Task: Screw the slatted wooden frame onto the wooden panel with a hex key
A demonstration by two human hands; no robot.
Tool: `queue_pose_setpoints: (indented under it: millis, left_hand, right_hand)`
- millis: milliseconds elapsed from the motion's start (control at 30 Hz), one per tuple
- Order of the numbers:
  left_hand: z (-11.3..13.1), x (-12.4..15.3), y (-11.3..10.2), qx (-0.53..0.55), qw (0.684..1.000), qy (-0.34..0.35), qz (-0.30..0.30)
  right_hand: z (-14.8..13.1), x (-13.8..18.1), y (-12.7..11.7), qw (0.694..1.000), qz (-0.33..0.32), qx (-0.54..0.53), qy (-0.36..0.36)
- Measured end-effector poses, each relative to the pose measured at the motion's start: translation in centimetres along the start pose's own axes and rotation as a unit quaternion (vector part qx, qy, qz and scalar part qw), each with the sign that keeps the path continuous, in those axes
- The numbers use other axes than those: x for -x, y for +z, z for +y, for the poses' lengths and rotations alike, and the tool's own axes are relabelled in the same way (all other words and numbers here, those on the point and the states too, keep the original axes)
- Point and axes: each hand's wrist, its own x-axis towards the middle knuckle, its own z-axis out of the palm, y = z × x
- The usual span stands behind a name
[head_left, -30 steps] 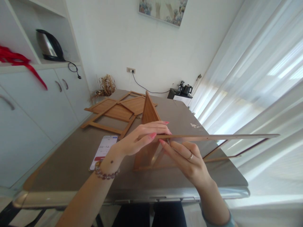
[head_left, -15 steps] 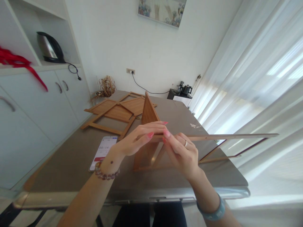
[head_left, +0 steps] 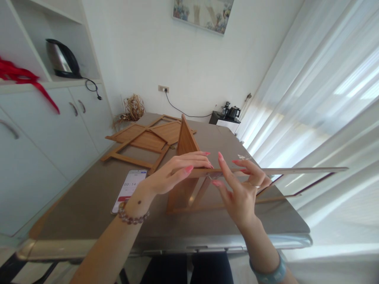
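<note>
While the long wooden slat (head_left: pixel 281 171) is held level above the near half of the table (head_left: pixel 89 205), its left end is clasped by the left hand (head_left: pixel 174 175), with the fingers laid over the top and the thumb pressed against the edge. The right hand (head_left: pixel 241 191) is kept loose and splayed at the slat, with the thumb set under it beside a small metal fitting (head_left: pixel 211 177); no firm grasp can be made out. An upright wooden panel (head_left: pixel 186 141) is stood at the middle of the table. Flat wooden frames (head_left: pixel 142 139) are laid on the table's far left part, and a phone (head_left: pixel 129 190) near its left front.
</note>
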Motion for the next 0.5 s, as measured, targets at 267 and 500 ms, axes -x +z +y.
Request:
queue_pose_setpoints:
  millis: [267,500]
  left_hand:
    - [0.0,-0.1,0.0,-0.010,1.000,-0.002,-0.002]
    - [-0.1,-0.1,0.0,-0.008,1.000,0.017,-0.007]
  right_hand:
    - [0.9,2.5,0.6,0.999,0.033,0.002,-0.034]
    - [-0.5,3.4,2.1,0.990,0.078,-0.100,-0.065]
